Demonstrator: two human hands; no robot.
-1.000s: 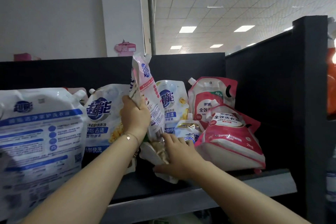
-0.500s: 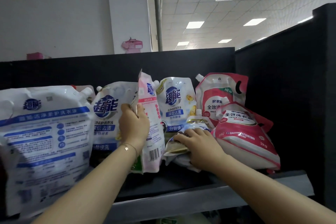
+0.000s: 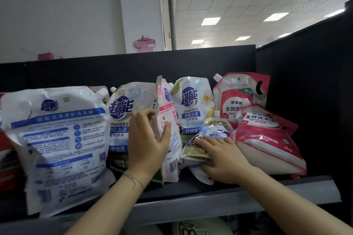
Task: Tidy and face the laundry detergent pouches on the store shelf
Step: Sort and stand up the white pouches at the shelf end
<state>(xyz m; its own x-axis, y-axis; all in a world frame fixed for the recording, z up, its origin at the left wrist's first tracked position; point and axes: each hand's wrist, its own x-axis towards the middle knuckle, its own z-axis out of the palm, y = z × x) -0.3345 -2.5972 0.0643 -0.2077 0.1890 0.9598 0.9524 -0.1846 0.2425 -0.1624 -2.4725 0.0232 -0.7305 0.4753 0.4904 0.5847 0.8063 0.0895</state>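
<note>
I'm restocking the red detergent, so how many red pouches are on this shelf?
2: an upright red pouch at the back right, and a tilted red pouch in front of it. A red patch at the far left edge may be another, mostly hidden.

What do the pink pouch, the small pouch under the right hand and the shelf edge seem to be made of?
The pink pouch: thin flexible plastic film, glossy; it creases and catches light. The small pouch: crumpled film with a shiny gold patch, perhaps a foil-look laminate. The shelf edge: grey, matte, straight and rigid; probably painted metal, not certain.
</note>
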